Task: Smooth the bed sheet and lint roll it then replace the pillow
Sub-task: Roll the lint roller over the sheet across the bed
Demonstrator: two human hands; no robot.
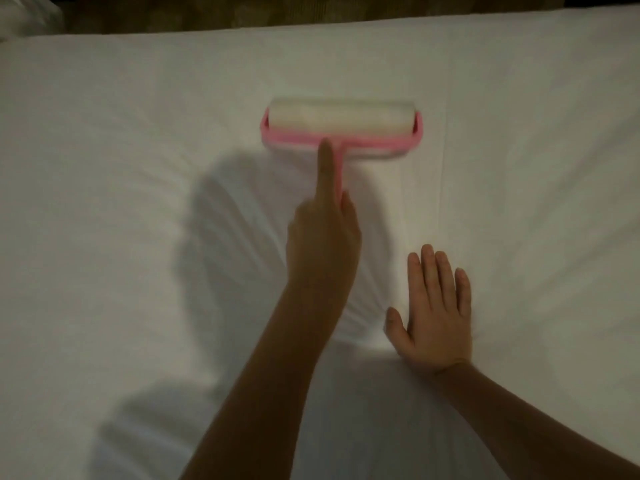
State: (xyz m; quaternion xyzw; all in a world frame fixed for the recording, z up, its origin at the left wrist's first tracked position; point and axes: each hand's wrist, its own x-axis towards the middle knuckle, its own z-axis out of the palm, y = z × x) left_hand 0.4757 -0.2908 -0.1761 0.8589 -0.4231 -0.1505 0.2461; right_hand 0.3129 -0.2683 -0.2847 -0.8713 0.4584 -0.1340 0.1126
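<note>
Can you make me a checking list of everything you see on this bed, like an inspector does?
Surface: white bed sheet, with creases fanning out around the hands.
Job's things: pink lint roller, its roll down on the sheet; no pillow plainly seen.
Clutter: nothing seen.
Grippers: left hand grips the roller's handle, forefinger straight along it; right hand rests flat on the sheet, fingers straight.
Cables: nothing seen.
Surroundings: dark patterned strip past the bed's far edge; white shape in the far left corner, too blurred to name.
</note>
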